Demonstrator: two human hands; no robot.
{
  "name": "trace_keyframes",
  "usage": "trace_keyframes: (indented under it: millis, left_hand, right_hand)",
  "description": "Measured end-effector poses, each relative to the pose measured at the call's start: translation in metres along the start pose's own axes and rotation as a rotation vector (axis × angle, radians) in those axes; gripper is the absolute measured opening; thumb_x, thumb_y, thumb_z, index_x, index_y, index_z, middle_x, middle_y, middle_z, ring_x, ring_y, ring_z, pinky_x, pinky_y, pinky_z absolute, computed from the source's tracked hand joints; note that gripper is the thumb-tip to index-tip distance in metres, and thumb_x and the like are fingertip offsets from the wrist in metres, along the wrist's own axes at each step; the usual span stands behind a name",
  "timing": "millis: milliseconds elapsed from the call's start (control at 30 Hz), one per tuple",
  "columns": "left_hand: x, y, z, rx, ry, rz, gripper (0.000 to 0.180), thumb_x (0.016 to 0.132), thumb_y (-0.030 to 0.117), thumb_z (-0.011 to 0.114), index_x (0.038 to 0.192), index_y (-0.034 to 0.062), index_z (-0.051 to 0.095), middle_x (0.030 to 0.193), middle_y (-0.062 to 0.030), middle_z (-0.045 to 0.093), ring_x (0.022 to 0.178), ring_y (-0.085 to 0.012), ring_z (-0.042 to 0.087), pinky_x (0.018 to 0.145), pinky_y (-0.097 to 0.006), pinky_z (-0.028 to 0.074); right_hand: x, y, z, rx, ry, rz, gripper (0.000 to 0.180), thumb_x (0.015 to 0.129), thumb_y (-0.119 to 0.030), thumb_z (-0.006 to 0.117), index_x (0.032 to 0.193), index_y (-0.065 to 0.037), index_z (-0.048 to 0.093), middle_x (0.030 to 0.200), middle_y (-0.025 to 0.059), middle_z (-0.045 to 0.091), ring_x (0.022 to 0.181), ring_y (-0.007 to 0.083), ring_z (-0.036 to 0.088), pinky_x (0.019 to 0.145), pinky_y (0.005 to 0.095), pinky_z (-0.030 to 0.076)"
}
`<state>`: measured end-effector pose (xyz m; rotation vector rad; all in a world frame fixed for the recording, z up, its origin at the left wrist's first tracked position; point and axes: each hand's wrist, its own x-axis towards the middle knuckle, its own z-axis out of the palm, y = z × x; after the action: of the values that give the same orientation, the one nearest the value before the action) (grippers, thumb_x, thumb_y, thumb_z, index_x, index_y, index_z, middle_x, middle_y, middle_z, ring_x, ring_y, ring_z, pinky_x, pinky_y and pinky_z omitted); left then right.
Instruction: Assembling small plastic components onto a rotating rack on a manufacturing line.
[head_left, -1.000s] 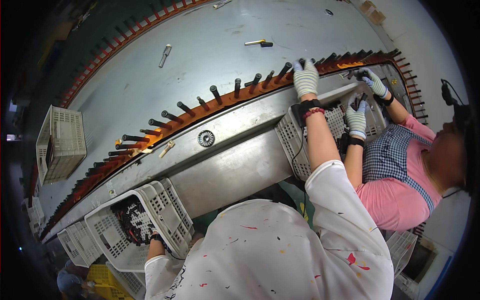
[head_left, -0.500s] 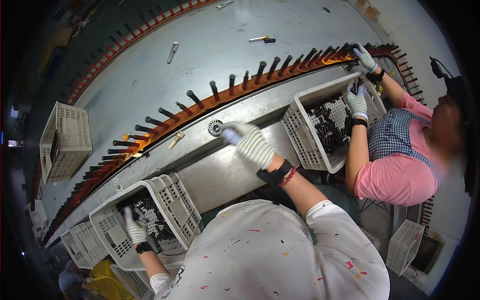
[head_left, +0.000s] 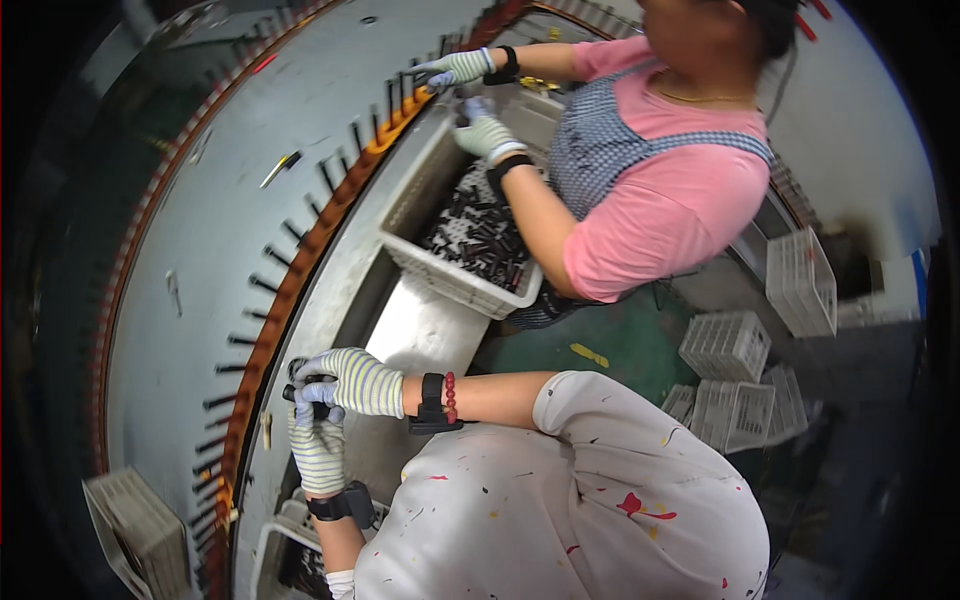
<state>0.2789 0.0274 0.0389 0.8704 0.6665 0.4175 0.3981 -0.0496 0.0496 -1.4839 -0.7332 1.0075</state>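
Observation:
My gloved left hand (head_left: pixel 318 450) is raised above the metal ledge, its fingers closed on short black tubes (head_left: pixel 291 393). Against it from the right comes my gloved right hand (head_left: pixel 365 382), with bent fingers pinching at the same black tubes. Both gloves are white with stripes, and the fingers partly hide how many tubes there are. Just beyond the fingertips a dark round disc (head_left: pixel 297 367) shows in part on the ledge. Running past my hands, a rust-brown conveyor rail (head_left: pixel 262 340) carries a row of upright black tubes.
A co-worker in a pink shirt (head_left: pixel 665 205) reaches to the rail over a white crate (head_left: pixel 460 290) of black tubes. Partly hidden below my left arm is another crate (head_left: pixel 262 565). A pale peg (head_left: pixel 266 430) lies on the ledge. More crates (head_left: pixel 725 340) stand at right.
My view has turned right. My left hand has come up out of the crate with black tubes and met my right hand, which now grips at them too.

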Motion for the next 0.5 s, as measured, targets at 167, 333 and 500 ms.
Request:
trace_keyframes:
  millis: [167,333,500]
  left_hand:
    - [0.039,-0.025,-0.001,-0.291,-0.171,-0.051,0.024,0.089,0.023,0.058,0.107,0.0073,0.056,0.101,-0.0032,0.058,0.095,-0.0156,0.056,0.089,-0.028,0.044]
    - [0.050,0.003,0.049,0.187,-0.157,0.036,0.022,0.089,0.017,0.058,0.104,0.0016,0.053,0.089,-0.0091,0.060,0.067,-0.0087,0.051,0.057,-0.021,0.042]
    - [0.050,0.013,0.044,0.318,0.011,0.124,0.024,0.089,0.026,0.059,0.100,0.0042,0.058,0.071,-0.0009,0.055,0.054,-0.0039,0.045,0.047,-0.017,0.034]
  right_hand:
    - [-0.001,0.007,-0.041,-0.018,0.119,-0.219,0.030,0.083,-0.017,0.060,0.109,-0.001,0.056,0.095,0.0165,0.058,0.090,0.0270,0.058,0.081,0.0335,0.047]
    - [0.035,-0.014,-0.118,0.015,0.619,-0.190,0.017,0.085,-0.005,0.060,0.101,-0.004,0.054,0.085,0.0035,0.060,0.077,0.0096,0.056,0.067,0.0235,0.047]
    - [0.123,-0.003,-0.166,-0.072,0.599,-0.518,0.022,0.085,-0.003,0.062,0.105,0.000,0.052,0.096,0.0060,0.061,0.086,0.0112,0.057,0.078,0.0240,0.048]
